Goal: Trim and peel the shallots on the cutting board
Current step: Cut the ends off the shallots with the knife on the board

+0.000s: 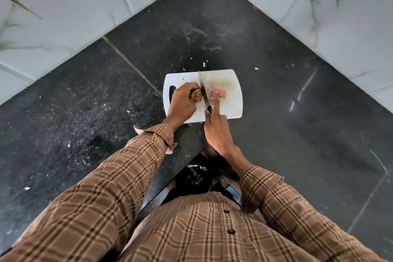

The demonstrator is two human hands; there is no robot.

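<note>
Two shallots point(217, 94) on cutting board point(234, 108), knife point(203, 89)

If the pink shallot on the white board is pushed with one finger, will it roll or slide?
The pink shallot looks rounded, so it would probably roll or wobble rather than slide straight. Its surface looks glossy, so it may slip under the right hand forefinger touching it. The cutting board looks smooth and flat, offering little to stop it.
</note>
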